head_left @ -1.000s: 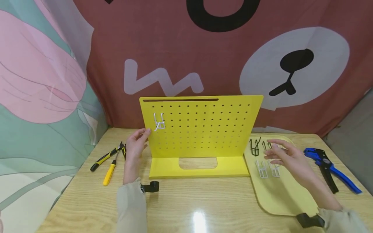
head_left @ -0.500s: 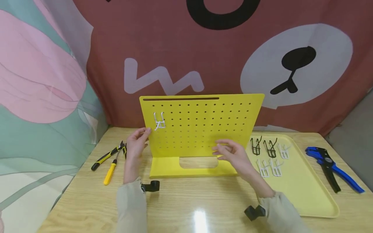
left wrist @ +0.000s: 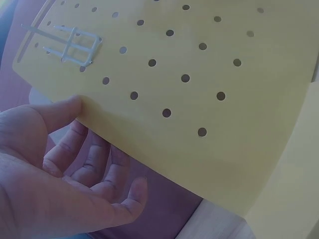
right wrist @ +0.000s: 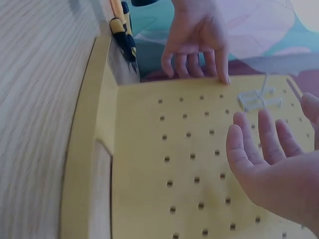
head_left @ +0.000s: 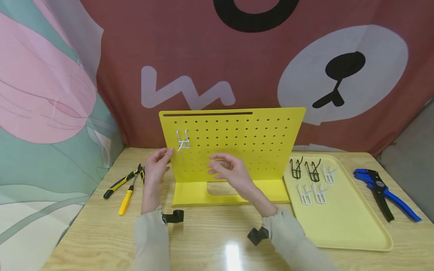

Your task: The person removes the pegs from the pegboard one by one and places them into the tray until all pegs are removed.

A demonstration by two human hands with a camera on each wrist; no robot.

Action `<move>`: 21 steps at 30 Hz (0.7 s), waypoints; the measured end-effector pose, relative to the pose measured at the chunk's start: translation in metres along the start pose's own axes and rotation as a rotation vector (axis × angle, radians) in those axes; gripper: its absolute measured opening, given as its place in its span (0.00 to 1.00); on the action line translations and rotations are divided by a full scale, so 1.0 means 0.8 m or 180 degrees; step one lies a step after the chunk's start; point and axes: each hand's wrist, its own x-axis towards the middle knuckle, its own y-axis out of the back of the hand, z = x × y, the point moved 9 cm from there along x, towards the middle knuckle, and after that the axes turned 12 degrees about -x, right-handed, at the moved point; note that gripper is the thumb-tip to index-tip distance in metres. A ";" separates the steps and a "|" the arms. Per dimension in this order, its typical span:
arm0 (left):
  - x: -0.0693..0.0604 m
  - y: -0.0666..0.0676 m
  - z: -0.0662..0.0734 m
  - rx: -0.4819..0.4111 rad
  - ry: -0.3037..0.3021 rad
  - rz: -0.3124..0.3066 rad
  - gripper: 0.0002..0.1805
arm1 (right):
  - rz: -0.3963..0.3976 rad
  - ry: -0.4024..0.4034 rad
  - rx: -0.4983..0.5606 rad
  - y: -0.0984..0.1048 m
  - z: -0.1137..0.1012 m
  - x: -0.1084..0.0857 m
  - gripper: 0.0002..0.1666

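A yellow pegboard (head_left: 237,146) stands upright on its own base. One white wire hook (head_left: 184,140) hangs in its upper left holes. My left hand (head_left: 157,167) pinches the board's left edge, thumb on the front face and forefinger behind, as the left wrist view shows. In front of the board's lower middle, my right hand (head_left: 234,175) is in the air with loosely bent fingers and nothing in them. The right wrist view shows this hand (right wrist: 279,164) apart from the board, near the hook (right wrist: 260,99).
On the right, a pale yellow tray (head_left: 349,226) bears black wire hooks (head_left: 296,168) and white wire hooks (head_left: 320,194). Beyond it lies a blue wire stripper (head_left: 379,192). Pliers (head_left: 122,182) and a yellow-handled screwdriver (head_left: 126,201) lie at left. A printed cloth (head_left: 190,45) hangs behind.
My right hand has moved left from over the tray to the front of the board, its fingers holding nothing. My left hand has stayed at the board's edge.
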 end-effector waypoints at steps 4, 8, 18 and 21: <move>-0.001 0.000 0.001 0.0013 -0.0004 -0.0013 0.23 | -0.0035 0.0153 -0.0129 -0.020 -0.013 0.013 0.21; -0.001 0.000 0.002 0.0019 -0.0033 0.0000 0.22 | -0.0133 0.0219 -0.0156 -0.039 -0.026 0.026 0.24; 0.001 0.001 0.001 0.0025 -0.0072 -0.0011 0.23 | -0.0350 0.0207 -0.0225 -0.075 -0.044 0.049 0.24; 0.001 0.000 0.002 0.0010 -0.0087 -0.0007 0.24 | -0.0281 0.0223 -0.0253 -0.077 -0.045 0.052 0.23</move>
